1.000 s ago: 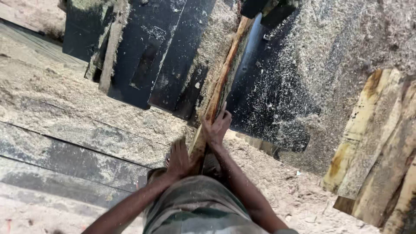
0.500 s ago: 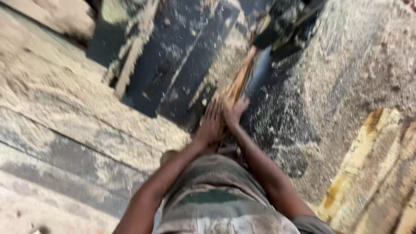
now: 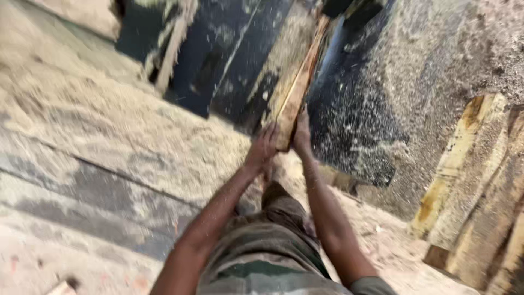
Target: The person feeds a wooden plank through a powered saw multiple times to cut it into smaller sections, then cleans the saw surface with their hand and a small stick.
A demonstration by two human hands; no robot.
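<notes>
A long narrow wooden plank (image 3: 299,87) runs away from me over a dark, sawdust-strewn machine bed (image 3: 349,109). My left hand (image 3: 262,148) presses on the plank's near end from the left side. My right hand (image 3: 302,134) grips the same end from the right. Both arms are stretched out in front of my body. The plank's far end meets a dark machine part (image 3: 355,13) at the top of the view; what is there is blurred.
Thick sawdust covers a worn bench surface (image 3: 109,125) on the left. Rough wooden slabs (image 3: 480,186) lean at the right edge. Dark metal panels (image 3: 218,54) lie beyond the bench. My trouser leg (image 3: 267,246) fills the lower centre.
Both hands have slid forward along with the plank's near end, farther from my body, and now sit side by side on it. The camera view has shifted slightly.
</notes>
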